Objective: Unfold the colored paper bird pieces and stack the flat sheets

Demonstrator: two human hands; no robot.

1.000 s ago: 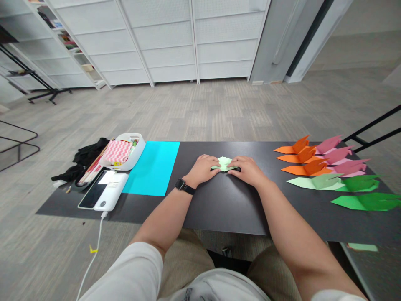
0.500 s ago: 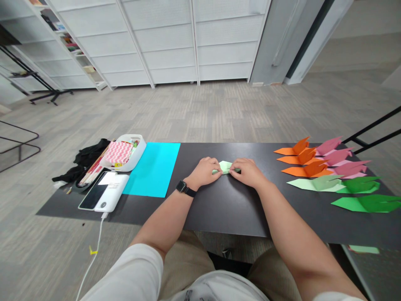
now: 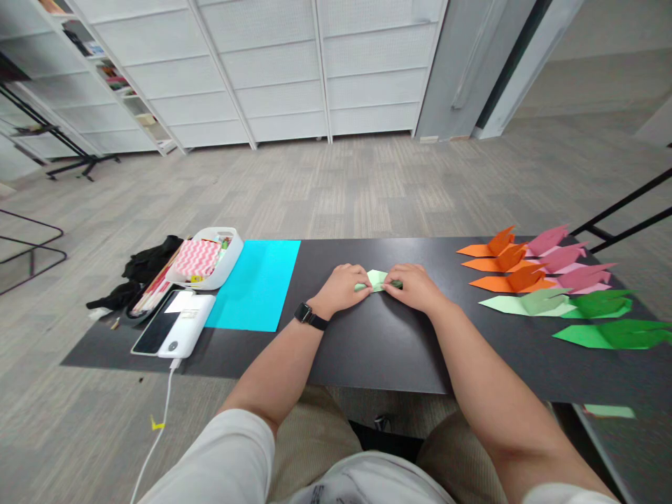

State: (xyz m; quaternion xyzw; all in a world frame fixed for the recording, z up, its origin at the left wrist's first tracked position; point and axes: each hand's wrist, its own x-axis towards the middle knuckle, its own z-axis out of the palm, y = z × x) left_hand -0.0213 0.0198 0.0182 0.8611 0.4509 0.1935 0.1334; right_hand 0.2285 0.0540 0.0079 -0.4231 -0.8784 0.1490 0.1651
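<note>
Your left hand (image 3: 344, 288) has its fingers curled in and pinches the left side of the green paper (image 3: 376, 277); your right hand (image 3: 414, 287) is nearly closed too, gripping the right side. The paper lies between them, about midway along the tabletop (image 3: 378, 350) and nearer its far edge. It is small, and your fingers hide both its ends, so a crease could run crooked without your seeing it. Should one hand pull harder than the other, the piece could skew or tear at a fold.

Mind your right forearm: the pale green bird (image 3: 546, 303) and orange birds (image 3: 519, 278) sit just beyond it, towards the tabletop's right end, and an outward swing of the elbow could knock them out of line. On your left, the blue sheet (image 3: 260, 287) is loose enough to slide if your wrist brushes it. Past that, the cable (image 3: 166, 406) hangs over the near edge from the power bank (image 3: 187, 325); a snagging sleeve could drag both down
</note>
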